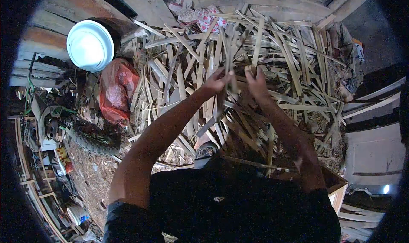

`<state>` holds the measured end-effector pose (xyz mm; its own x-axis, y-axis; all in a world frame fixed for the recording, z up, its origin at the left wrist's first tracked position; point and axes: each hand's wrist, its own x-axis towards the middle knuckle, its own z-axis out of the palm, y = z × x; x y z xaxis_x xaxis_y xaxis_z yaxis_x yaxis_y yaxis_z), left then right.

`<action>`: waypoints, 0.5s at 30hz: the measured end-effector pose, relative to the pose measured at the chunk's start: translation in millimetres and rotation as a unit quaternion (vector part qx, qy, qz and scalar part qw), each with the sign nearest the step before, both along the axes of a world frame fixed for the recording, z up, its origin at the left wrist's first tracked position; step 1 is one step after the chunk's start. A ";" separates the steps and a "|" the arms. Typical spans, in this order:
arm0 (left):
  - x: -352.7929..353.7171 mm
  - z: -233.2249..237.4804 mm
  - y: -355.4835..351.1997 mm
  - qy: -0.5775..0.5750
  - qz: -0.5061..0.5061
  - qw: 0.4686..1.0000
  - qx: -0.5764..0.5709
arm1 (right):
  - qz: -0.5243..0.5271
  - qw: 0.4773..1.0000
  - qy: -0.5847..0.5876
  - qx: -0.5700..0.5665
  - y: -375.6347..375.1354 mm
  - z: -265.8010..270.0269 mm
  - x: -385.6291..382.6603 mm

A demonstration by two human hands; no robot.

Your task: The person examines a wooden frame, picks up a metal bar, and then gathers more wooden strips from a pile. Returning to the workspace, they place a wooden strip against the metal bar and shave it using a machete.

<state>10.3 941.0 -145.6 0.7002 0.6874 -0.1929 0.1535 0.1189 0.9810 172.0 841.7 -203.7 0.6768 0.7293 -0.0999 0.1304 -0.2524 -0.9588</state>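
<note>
The person bends over the heaped pile of wooden strips [202, 68], both arms stretched out above its middle. I see the left hand [218, 81] with its fingers curled around a blurred strip [229, 57], which stands roughly lengthwise over the pile; whether more than one piece is in there I can't tell. Just to its right, also over the pile's middle, the right hand [256, 82] pinches the near end of a pale strip [258, 42] pointing towards the pile's far side. A red plastic bag [119, 91] sits against the pile's left side, a white basin [90, 46] beyond its far left corner, and a patterned cloth [211, 19] along its far edge.
</note>
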 end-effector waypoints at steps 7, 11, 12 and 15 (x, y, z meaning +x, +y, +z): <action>-38.2 -73.4 73.7 0.264 0.013 0.861 0.434 | -0.004 0.967 -0.239 0.083 7.1 31.6 -29.1; -42.8 -62.4 47.6 0.209 -0.118 0.950 0.200 | 0.229 0.963 -0.135 0.042 14.3 31.1 -43.7; -42.3 -96.3 51.7 0.161 -0.099 0.958 0.216 | 0.231 0.946 -0.228 0.024 15.3 25.2 -46.6; -45.0 -143.6 62.2 0.199 -0.147 0.883 0.398 | 0.274 0.846 -0.448 -0.091 19.4 -1.3 -48.5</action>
